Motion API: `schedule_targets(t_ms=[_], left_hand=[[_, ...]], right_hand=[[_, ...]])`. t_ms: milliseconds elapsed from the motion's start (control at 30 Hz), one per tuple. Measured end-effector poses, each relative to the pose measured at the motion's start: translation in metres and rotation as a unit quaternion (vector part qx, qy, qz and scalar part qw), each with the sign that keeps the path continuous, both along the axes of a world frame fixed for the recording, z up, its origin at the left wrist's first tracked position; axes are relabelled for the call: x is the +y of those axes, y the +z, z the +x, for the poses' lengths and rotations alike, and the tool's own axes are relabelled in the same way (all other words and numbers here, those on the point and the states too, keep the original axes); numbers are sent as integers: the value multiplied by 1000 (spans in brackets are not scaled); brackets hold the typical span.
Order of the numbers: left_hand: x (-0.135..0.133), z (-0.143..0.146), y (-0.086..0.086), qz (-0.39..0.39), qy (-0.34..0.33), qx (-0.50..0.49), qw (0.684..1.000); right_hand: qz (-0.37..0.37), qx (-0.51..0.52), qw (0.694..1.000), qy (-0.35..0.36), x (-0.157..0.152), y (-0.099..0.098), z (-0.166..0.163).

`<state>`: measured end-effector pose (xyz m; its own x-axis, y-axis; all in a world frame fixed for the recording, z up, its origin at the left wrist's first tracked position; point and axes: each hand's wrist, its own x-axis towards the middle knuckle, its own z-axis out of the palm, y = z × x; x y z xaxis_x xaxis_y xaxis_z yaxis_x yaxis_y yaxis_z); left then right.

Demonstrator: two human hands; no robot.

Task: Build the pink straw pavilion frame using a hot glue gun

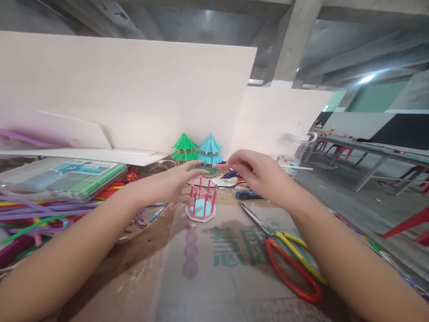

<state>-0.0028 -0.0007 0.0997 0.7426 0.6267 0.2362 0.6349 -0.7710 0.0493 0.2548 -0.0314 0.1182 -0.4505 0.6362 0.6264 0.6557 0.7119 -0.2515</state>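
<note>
A short pink stick [220, 166] sits just above the centre of the frame, pinched level between the thumb and fingertips of the right hand [259, 176]; the other fingers of that hand are curled loosely. The left hand [169, 184] is open and holds nothing, its fingers stretched toward the free end of the stick. Whether the fingertips meet the stick cannot be told.

Directly below the stick stands a small model [202, 202] with upright pink posts on a pale blue base, just beside the left hand. It rests at the far edge of a cardboard sheet [214, 277] with green print. Behind it, against a white board [134, 89], stand a green pavilion model [184, 147] and a blue one [210, 150].

Scissors [284, 255] with red and yellow handles lie on the cardboard at lower right, partly under the right forearm. At the left of the frame a clear plastic box [63, 179] lies over a heap of coloured straws [30, 210].
</note>
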Motion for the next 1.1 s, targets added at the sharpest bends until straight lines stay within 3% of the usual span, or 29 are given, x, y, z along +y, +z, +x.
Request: schedule_targets(t_ms=[200,400,633,900,1100], left_hand=[[5,11,-5,-104,8,-2,995],[5,16,-13,-49,46,-20,998],[2,14,-7,-37,26,24,999],[1,7,6,-56,39,10,998],[6,17,2,-22,-14,26,999]], right_hand=[[-111,-78,991,-4,-2,-8,-12],[-158,-124,980,2,7,-18,-18],[-200,-130,971,4,16,-18,-9],[-195,-132,972,10,18,-20,-11],[-178,-124,976,36,27,-31,-14]])
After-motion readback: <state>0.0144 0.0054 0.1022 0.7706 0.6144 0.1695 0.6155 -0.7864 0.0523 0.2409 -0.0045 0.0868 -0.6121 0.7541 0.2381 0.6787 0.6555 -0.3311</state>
